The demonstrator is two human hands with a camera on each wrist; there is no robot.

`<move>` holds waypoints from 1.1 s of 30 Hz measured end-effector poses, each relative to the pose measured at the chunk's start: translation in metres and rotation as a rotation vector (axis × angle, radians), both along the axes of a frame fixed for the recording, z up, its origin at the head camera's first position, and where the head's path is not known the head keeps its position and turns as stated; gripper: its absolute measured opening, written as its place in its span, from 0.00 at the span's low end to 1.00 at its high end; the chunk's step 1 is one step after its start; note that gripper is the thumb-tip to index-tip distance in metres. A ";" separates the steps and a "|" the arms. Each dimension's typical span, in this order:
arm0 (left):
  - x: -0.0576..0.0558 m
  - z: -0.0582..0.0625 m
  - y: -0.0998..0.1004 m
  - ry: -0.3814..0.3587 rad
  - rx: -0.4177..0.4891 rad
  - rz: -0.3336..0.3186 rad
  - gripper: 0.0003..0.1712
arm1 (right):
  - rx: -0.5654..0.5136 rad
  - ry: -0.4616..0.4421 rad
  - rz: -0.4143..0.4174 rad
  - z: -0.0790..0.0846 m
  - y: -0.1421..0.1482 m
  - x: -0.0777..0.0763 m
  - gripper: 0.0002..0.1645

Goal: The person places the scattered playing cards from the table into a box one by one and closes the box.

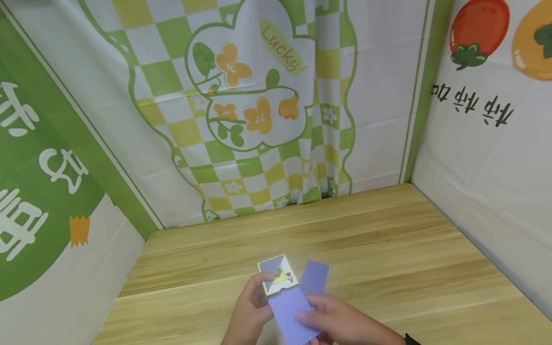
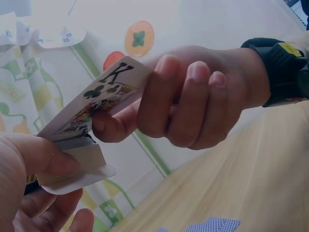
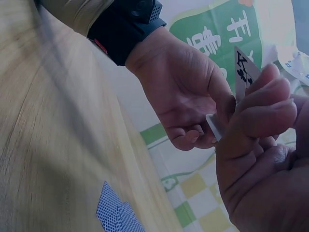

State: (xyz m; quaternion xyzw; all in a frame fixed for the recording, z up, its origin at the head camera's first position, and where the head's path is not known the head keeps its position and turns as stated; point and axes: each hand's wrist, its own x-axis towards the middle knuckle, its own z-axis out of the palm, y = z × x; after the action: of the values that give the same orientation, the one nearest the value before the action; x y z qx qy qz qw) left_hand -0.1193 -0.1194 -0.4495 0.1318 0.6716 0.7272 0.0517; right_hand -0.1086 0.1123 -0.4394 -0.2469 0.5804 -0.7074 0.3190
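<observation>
My left hand [image 1: 249,306] grips a small playing-card box [image 1: 276,286], its window showing an ace. An open flap [image 2: 82,181] hangs from the box's near end in the left wrist view. Blue-backed playing cards [image 1: 291,311] extend from that end, held by my right hand [image 1: 338,317] with the thumb on top and fingers beneath. From below, the lowest card shows as a king of clubs [image 2: 108,94]. The far end of these cards is hidden at the box mouth. How many cards are in my right hand, I cannot tell.
More blue-backed cards [image 3: 118,212] lie face down and overlapping on the wooden table [image 1: 194,268], beyond my right hand. A patterned curtain [image 1: 258,182] hangs at the table's back edge, and printed cloth walls [image 1: 483,182] stand on both sides.
</observation>
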 end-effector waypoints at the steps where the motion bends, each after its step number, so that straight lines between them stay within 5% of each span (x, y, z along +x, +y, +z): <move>1: 0.000 0.000 0.000 -0.005 -0.010 -0.001 0.33 | 0.001 -0.004 -0.006 0.000 -0.001 0.000 0.22; 11: 0.001 0.000 -0.001 0.008 -0.001 -0.009 0.34 | -0.005 -0.033 -0.023 0.001 0.002 -0.003 0.30; 17: 0.001 0.001 -0.001 -0.010 -0.023 -0.009 0.33 | 0.015 0.109 -0.110 0.002 0.001 -0.005 0.28; 24: 0.003 0.003 -0.002 -0.054 -0.051 -0.064 0.32 | 0.276 0.327 -0.352 0.005 -0.003 -0.009 0.13; 33: 0.003 0.001 -0.003 -0.081 -0.087 -0.082 0.31 | 0.338 0.352 -0.412 0.009 -0.004 -0.011 0.14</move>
State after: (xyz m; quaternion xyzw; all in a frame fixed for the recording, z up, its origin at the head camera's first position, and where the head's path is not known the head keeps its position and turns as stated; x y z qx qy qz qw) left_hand -0.1160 -0.1228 -0.4482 0.1270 0.6941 0.6993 0.1144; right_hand -0.1195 0.1087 -0.4308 -0.1863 0.7737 -0.5972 0.1002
